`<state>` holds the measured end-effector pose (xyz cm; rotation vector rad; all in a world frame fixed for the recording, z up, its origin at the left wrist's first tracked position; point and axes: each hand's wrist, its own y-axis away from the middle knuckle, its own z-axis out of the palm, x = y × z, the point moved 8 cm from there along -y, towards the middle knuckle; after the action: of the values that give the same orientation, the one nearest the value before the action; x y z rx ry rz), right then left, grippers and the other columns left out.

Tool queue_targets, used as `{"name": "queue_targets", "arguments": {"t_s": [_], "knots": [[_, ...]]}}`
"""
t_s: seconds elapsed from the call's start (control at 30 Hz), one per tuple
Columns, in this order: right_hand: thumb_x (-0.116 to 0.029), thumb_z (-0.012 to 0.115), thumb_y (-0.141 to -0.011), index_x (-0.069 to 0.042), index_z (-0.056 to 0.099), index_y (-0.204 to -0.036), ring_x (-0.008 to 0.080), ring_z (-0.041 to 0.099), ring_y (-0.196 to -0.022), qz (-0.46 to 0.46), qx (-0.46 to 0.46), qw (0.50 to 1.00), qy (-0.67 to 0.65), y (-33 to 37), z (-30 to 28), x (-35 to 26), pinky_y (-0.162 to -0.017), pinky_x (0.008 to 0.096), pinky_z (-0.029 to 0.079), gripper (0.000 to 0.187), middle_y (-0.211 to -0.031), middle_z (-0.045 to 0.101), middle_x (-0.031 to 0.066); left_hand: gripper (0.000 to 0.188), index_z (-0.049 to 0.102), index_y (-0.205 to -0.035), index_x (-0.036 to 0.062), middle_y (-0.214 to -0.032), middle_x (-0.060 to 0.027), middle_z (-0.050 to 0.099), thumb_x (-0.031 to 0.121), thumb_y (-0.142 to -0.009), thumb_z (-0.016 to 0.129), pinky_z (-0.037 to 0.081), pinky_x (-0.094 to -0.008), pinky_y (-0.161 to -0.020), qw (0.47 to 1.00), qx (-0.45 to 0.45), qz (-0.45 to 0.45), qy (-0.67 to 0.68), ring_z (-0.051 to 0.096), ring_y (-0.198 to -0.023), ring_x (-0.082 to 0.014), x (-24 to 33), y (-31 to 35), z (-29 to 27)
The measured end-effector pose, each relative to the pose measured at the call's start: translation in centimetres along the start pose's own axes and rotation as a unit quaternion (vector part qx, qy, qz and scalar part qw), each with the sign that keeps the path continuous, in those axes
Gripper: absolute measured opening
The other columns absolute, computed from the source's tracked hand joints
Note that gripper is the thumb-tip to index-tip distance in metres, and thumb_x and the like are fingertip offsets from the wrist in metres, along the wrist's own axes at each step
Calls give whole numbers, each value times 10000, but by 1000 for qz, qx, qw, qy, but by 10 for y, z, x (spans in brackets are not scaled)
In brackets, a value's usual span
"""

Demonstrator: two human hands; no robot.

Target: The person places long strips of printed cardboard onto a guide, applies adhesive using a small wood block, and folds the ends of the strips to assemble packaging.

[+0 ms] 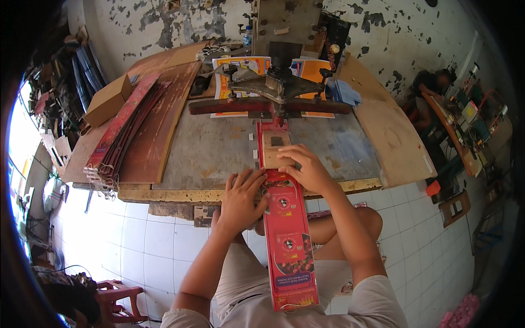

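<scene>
Right grip [306, 168], half-open, rests on a tan block [270, 158] | left grip [243, 199], spread, touches a red printed strip [289, 224] | cardboard box [108, 100] on tabletop [213, 142], apparently closed, contents hidden

At the middle of the worktop's [219, 145] near edge, the left hand [244, 199] spreads beside a long red printed strip [286, 224] overhanging that edge. The right hand [310, 169] touches a brown block [269, 159] just inside it. Bundled red strips [131, 121] lie toward the near-left corner; a metal press [280, 87] spans the far edge's middle.
</scene>
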<state>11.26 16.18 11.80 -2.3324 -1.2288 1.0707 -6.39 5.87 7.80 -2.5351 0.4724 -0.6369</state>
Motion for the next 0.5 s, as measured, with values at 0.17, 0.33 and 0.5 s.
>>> {"name": "queue_targets", "arguments": {"t_s": [0.17, 0.33, 0.5], "knots": [[-152, 895, -930, -44, 755, -1252, 359, 662, -1293, -1, 20, 1000, 6, -22, 12, 24, -1089, 467, 560, 367, -1407, 736, 101, 529, 699, -1459, 79, -1582, -53, 674, 303, -982, 738, 354, -587, -1270, 1000, -2, -1, -2, 565, -1487, -349, -2, 1, 1], [-149, 892, -932, -47, 755, -1254, 364, 664, -1289, -9, 28, 1000, 9, -22, 15, 28, -1086, 470, 562, 364, -1407, 737, 104, 548, 692, -1474, 83, -1590, -50, 671, 294, -971, 742, 360, -576, -1263, 1000, -2, 1, -10, 572, -1474, -344, -1, 1, 0], [-130, 890, -930, -51, 756, -1259, 364, 665, -1289, -2, 30, 999, -10, -18, 14, 27, -1083, 467, 565, 364, -1408, 737, 105, 557, 690, -1481, 82, -1603, -46, 664, 287, -965, 743, 360, -564, -1262, 1000, -5, -2, -4, 573, -1472, -341, 1, -2, 0]]}}
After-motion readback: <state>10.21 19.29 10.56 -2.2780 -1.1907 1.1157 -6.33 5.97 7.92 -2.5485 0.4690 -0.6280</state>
